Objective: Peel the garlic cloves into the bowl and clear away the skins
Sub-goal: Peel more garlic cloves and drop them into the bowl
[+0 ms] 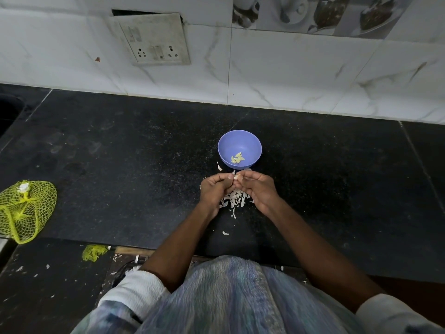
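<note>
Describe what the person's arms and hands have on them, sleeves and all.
Both hands, left hand and right hand, are bare: no gloves, and no rings or watch that I can make out. The forearms are uncovered. White sleeves are pushed up near the elbows, over a garment with blue and grey streaks.

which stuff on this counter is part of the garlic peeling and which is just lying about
In the job:
- round blue plastic bowl holding peeled yellowish garlic cloves
- pale clove pinched between left hand and right hand
- pile of white papery skins

Lying about:
- yellow mesh net bag
- white wall socket plate
</note>
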